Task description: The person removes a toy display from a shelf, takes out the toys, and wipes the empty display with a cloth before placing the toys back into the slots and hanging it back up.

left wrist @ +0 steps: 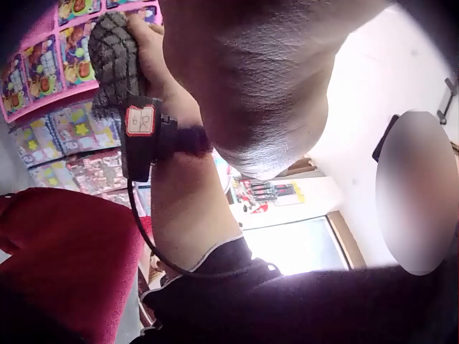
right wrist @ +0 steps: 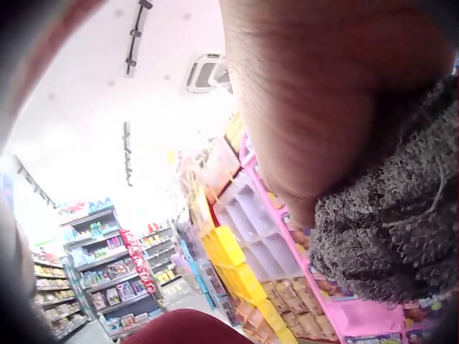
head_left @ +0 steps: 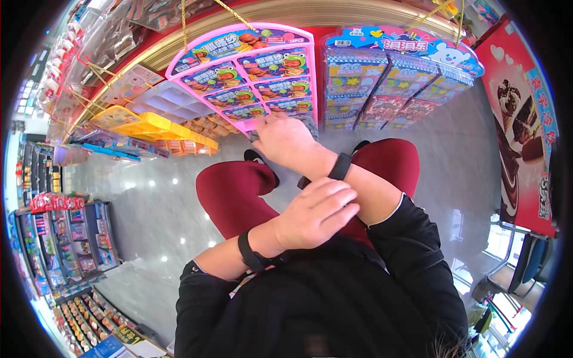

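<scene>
My right hand [head_left: 289,140] holds a crumpled grey cloth [head_left: 308,125] at the lower edge of a hanging pink display card [head_left: 248,128]. In the left wrist view, the right hand [left wrist: 159,61] has its thumb against the cloth [left wrist: 115,61]. The right wrist view has the cloth [right wrist: 391,222] beneath the hand [right wrist: 308,93], hiding most of the fingers. My left hand [head_left: 316,215] lies with relaxed, slightly bent fingers at the right forearm, just behind its black wristband [head_left: 341,166]. Nothing shows in the left hand.
A blue display card [head_left: 406,45] with packets hangs right of the pink one. Yellow trays [head_left: 161,128] hang to the left. A red poster [head_left: 516,119] stands at the far right, stocked shelves [head_left: 68,238] at the far left. Grey floor [head_left: 155,209] shows around the bent knees.
</scene>
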The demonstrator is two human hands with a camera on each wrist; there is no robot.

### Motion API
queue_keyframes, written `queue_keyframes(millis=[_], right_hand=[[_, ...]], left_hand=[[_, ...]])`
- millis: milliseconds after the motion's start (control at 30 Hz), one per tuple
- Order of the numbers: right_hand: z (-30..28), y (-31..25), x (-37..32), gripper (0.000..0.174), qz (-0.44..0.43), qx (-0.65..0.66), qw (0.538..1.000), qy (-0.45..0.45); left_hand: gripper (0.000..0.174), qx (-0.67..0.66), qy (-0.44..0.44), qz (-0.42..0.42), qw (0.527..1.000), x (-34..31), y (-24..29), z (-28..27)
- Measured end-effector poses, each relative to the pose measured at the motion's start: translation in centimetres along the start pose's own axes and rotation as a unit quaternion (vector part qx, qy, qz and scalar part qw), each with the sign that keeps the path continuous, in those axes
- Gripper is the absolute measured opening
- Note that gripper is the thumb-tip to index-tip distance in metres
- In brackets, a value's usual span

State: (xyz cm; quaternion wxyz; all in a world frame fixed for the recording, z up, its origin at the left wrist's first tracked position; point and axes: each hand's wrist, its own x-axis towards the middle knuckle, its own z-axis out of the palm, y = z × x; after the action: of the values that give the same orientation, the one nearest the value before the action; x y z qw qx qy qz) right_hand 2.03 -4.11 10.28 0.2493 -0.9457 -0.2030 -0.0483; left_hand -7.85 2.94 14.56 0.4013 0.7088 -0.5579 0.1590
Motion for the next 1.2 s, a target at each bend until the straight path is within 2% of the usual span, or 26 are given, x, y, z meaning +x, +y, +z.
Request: queue_keyframes(millis=[133, 200, 267, 333, 467, 500, 533, 600, 733, 800, 833, 867, 933, 1000, 1033, 1100, 1200], right_hand=[[0.0, -0.5, 0.3, 0.033, 0.010, 0.040, 0.999, -0.004], [-0.4, -0.3, 0.3, 0.033, 0.036, 0.036, 0.998, -0.035], [-0.6, 0.0, 0.2, 0.032, 0.035, 0.043, 0.998, -0.025], [-0.8, 0.5, 0.1, 0.032, 0.039, 0.046, 0.998, -0.015], [0.1, 0.2, 0.2, 0.026, 0.011, 0.012, 1.000, 0.022], [0.3, 0.0, 0.1, 0.025, 0.001, -0.001, 1.000, 0.028], [0.4, -0.2, 0.1, 0.025, 0.000, 0.001, 1.000, 0.030], [0.7, -0.7, -0.1, 0.034, 0.014, 0.028, 0.999, -0.008], [1.8, -0.7, -1.0, 0.033, 0.013, 0.040, 0.998, -0.052], [2.6, -0.4, -1.4, 0.019, -0.014, 0.050, 0.998, 0.029], [2.6, -0.1, -1.6, 0.019, -0.013, 0.050, 0.998, 0.029], [2.6, 0.3, -1.6, 0.019, -0.024, 0.038, 0.999, 0.024], [2.5, 0.8, -1.4, 0.020, -0.033, 0.025, 0.999, 0.020], [2.4, 0.9, -1.2, 0.025, -0.021, -0.009, 0.998, -0.053], [2.3, 0.7, -1.5, 0.025, -0.022, -0.009, 0.998, -0.053], [2.2, 0.5, -2.0, 0.024, -0.089, -0.118, 0.987, -0.057], [3.4, 1.0, -2.3, 0.024, -0.120, -0.126, 0.984, -0.033]], left_hand=[[0.030, 0.067, -0.027, -0.015, 0.997, 1.1, 1.3, 1.0], [0.030, 0.066, -0.038, -0.008, 0.997, 0.4, 1.6, 1.4], [0.030, 0.069, -0.048, 0.005, 0.996, -0.3, 1.6, 1.6], [0.030, 0.021, -0.096, 0.021, 0.995, -1.0, 1.6, 1.7], [0.042, 0.069, -0.039, 0.014, 0.997, 0.4, 1.6, 1.2], [0.050, 0.073, -0.063, -0.005, 0.995, 0.8, 1.3, 1.1], [0.050, 0.076, -0.066, -0.005, 0.995, 1.3, 1.2, 1.0], [0.054, 0.095, -0.139, -0.024, 0.985, 2.1, 1.2, 1.1], [0.051, 0.095, -0.142, -0.033, 0.985, 1.6, 1.6, 1.6], [0.050, 0.068, -0.166, -0.044, 0.983, 0.4, 1.9, 1.6], [0.049, 0.041, -0.189, -0.056, 0.980, -0.1, 2.0, 1.6], [0.049, 0.041, -0.189, -0.055, 0.979, -0.5, 2.1, 1.7], [0.051, 0.052, -0.132, -0.025, 0.990, -0.3, 2.2, 1.9], [0.054, 0.060, -0.125, -0.036, 0.990, 0.9, 2.4, 2.0], [0.057, 0.070, -0.117, -0.048, 0.989, 1.5, 2.3, 2.1], [0.060, 0.069, -0.115, -0.059, 0.989, 1.9, 1.6, 2.8], [0.066, 0.073, -0.125, -0.060, 0.988, 2.0, 1.2, 2.8]])
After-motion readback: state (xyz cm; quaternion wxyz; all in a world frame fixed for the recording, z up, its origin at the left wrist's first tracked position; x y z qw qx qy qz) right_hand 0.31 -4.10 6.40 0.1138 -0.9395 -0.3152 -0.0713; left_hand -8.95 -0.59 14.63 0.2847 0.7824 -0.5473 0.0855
